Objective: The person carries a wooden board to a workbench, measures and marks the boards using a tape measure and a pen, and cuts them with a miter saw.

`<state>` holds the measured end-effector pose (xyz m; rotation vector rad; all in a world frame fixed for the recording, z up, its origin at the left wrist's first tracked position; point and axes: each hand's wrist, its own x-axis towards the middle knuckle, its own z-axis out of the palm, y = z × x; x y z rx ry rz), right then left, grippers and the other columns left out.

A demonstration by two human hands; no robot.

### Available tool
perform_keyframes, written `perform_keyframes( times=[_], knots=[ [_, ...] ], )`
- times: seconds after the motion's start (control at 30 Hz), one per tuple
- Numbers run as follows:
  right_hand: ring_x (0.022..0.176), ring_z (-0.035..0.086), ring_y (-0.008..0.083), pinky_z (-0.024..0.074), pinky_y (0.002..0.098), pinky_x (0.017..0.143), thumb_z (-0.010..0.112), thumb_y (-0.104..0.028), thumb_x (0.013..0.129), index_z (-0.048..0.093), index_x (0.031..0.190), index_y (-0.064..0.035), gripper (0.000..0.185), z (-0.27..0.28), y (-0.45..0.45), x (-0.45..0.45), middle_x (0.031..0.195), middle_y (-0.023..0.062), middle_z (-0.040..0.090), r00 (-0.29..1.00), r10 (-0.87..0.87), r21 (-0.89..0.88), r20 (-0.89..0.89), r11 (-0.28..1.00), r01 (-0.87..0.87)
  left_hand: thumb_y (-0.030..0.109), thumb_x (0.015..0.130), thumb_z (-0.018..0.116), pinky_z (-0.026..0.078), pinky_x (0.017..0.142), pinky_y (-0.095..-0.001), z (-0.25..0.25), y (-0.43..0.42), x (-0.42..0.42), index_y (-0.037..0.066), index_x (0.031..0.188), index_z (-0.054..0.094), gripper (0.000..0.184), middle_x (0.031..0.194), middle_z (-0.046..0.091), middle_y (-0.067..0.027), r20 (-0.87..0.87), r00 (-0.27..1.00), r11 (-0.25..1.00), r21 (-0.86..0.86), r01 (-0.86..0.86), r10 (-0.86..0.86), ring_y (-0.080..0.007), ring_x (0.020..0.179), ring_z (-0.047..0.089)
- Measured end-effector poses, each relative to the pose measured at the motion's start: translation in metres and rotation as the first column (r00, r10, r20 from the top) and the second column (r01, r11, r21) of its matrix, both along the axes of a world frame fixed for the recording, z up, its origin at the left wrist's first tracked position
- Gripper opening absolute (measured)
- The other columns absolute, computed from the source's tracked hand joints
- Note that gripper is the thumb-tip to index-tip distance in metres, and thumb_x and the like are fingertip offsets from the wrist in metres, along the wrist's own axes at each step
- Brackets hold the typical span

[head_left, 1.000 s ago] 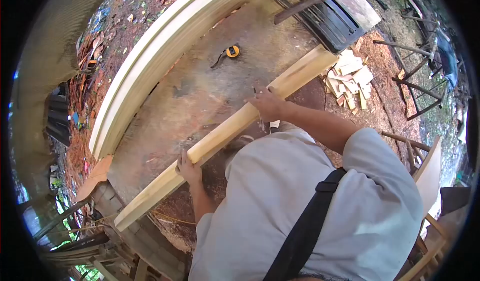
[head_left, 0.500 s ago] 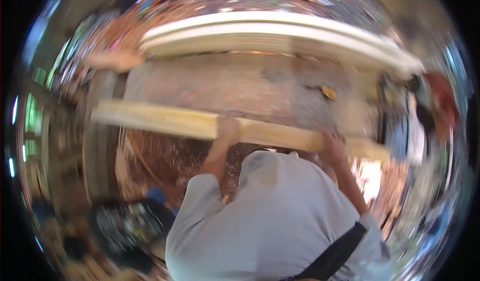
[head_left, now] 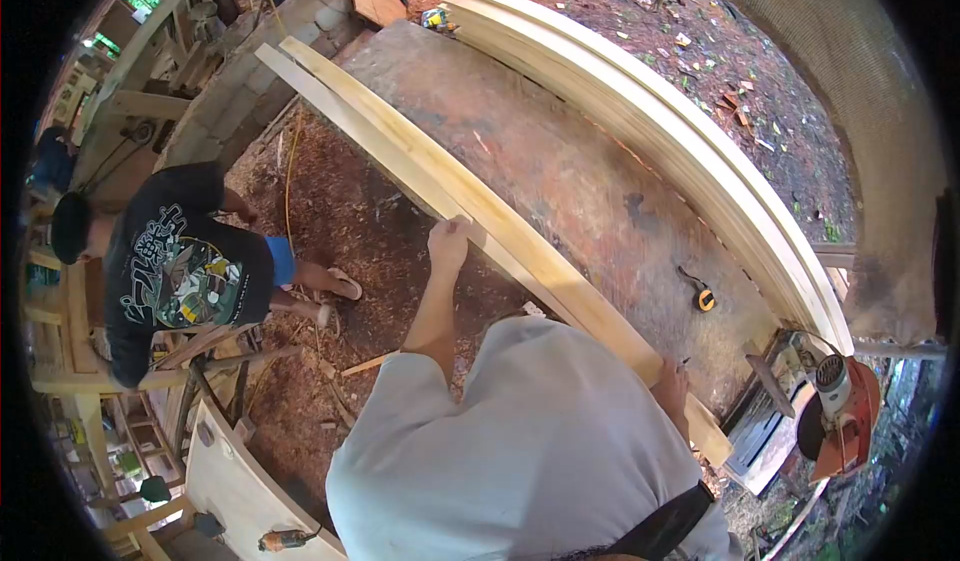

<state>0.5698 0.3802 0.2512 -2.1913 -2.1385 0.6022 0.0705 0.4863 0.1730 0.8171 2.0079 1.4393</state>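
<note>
A long pale wooden board (head_left: 540, 246) runs diagonally along the near edge of the worktable, from the far left down to the right beside me. Its far end shows two tips, and I cannot tell whether it is one piece or two laid together. My left hand (head_left: 449, 245) is closed on its near edge about midway along. Closer to the right end, my right hand (head_left: 672, 395) grips the same board, its fingers partly hidden. A yellow and black tape measure (head_left: 705, 300) lies on the worktable (head_left: 600, 201), beyond my right hand.
Several long boards (head_left: 660, 101) are stacked along the table's far edge. A red-guarded cutting saw (head_left: 845, 411) stands at the right. Another person (head_left: 190, 251) in a black shirt is at the left, on a floor strewn with shavings. A power tool (head_left: 285, 540) lies at lower left.
The view has turned and sharpened. The board, level across the view before, now slants down to the right along the table edge. Both hands still grip it. The other person shows more fully.
</note>
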Motion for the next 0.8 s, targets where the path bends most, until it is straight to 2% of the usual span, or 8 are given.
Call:
perform_keyframes(
  times=[0.07, 0.17, 0.27, 0.3, 0.37, 0.4, 0.6, 0.8],
  knots=[
    [0.105, 0.052, 0.0471, 0.0383, 0.0593, 0.092, 0.081, -0.044, 0.068, 0.051, 0.118, -0.0079, 0.068, -0.008, 0.000, 0.005, 0.108, 0.0261, 0.057, 1.000, 0.006, 0.005, 0.024, 1.000, -0.006, 0.024, 0.085, 0.072, 0.050, 0.064, -0.0317, 0.014, -0.003, 0.008, -0.002, 0.092, 0.070, 0.027, 0.078, 0.067, -0.0041, 0.335, 0.939, 0.996, 0.076, 0.056, -0.079, -0.0136, 0.067, 0.062],
    [0.106, 0.054, 0.0465, 0.0396, 0.0592, 0.091, 0.081, -0.038, 0.068, 0.053, 0.119, -0.0077, 0.065, -0.018, -0.006, 0.011, 0.109, 0.0257, 0.059, 0.996, 0.066, 0.024, 0.063, 0.997, -0.068, 0.027, 0.089, 0.069, 0.049, 0.062, -0.0313, 0.003, 0.017, 0.026, -0.002, 0.092, 0.070, 0.029, 0.078, 0.065, -0.0041, 0.407, 0.903, 0.987, -0.134, -0.086, 0.134, -0.0135, 0.068, 0.060],
    [0.114, 0.054, 0.0408, 0.0398, 0.0532, 0.098, 0.082, -0.026, 0.065, 0.056, 0.124, -0.0079, 0.067, -0.038, 0.013, 0.032, 0.120, 0.0223, 0.060, 1.000, 0.026, -0.017, 0.009, 1.000, -0.025, 0.033, 0.096, 0.064, 0.047, 0.055, -0.0330, -0.006, 0.038, 0.028, -0.004, 0.089, 0.067, 0.037, 0.078, 0.062, -0.0052, 0.543, 0.840, 0.994, -0.086, 0.062, -0.005, -0.0163, 0.067, 0.057],
    [0.115, 0.054, 0.0410, 0.0400, 0.0553, 0.100, 0.080, -0.020, 0.068, 0.054, 0.129, -0.0041, 0.068, -0.009, 0.020, 0.018, 0.121, 0.0211, 0.060, 0.998, 0.029, 0.021, 0.061, 0.999, -0.031, 0.032, 0.098, 0.062, 0.051, 0.059, -0.0329, -0.009, 0.040, 0.027, -0.004, 0.096, 0.065, 0.036, 0.084, 0.063, -0.0067, 0.484, 0.835, 0.964, 0.091, 0.249, -0.261, -0.0186, 0.073, 0.060],
    [0.127, 0.045, 0.0412, 0.0357, 0.0535, 0.107, 0.080, -0.022, 0.068, 0.056, 0.132, -0.0102, 0.070, 0.010, 0.025, 0.016, 0.128, 0.0161, 0.057, 0.999, -0.040, 0.099, 0.022, 0.994, 0.038, 0.025, 0.101, 0.054, 0.056, 0.080, -0.0369, 0.018, 0.065, 0.036, -0.006, 0.109, 0.059, 0.032, 0.099, 0.064, -0.0107, 0.812, 0.583, 0.999, -0.035, 0.017, 0.019, -0.0209, 0.090, 0.061],
    [0.129, 0.043, 0.0418, 0.0329, 0.0558, 0.109, 0.076, -0.018, 0.070, 0.056, 0.129, -0.0119, 0.063, -0.024, 0.020, 0.027, 0.131, 0.0151, 0.055, 0.989, 0.009, 0.190, 0.148, 0.981, -0.038, 0.019, 0.100, 0.054, 0.054, 0.085, -0.0379, -0.031, 0.075, 0.008, -0.006, 0.107, 0.058, 0.026, 0.098, 0.064, -0.0112, 0.838, 0.494, 0.972, 0.179, 0.153, -0.232, -0.0225, 0.089, 0.061],
    [0.135, 0.038, 0.0458, 0.0231, 0.0600, 0.115, 0.064, -0.019, 0.082, 0.049, 0.140, -0.0148, 0.060, -0.035, 0.028, 0.023, 0.144, 0.0262, 0.045, 0.917, -0.368, 0.257, 0.156, 0.911, 0.322, 0.009, 0.095, 0.053, 0.054, 0.086, -0.0381, -0.049, 0.107, 0.011, 0.009, 0.062, 0.041, 0.036, 0.069, 0.049, -0.0041, 0.739, 0.668, 0.995, 0.036, 0.090, -0.088, -0.0184, 0.068, 0.052],
    [0.140, 0.032, 0.0473, 0.0258, 0.0610, 0.113, 0.059, -0.019, 0.086, 0.048, 0.141, -0.0142, 0.056, -0.052, 0.004, 0.037, 0.145, 0.0293, 0.042, 0.802, -0.597, 0.170, -0.034, 0.787, 0.593, 0.003, 0.092, 0.048, 0.054, 0.091, -0.0445, -0.072, 0.106, 0.077, -0.002, 0.084, 0.054, 0.012, 0.087, 0.061, -0.0111, 0.827, 0.561, 0.992, -0.064, 0.109, -0.008, -0.0249, 0.081, 0.062]
  ],
)
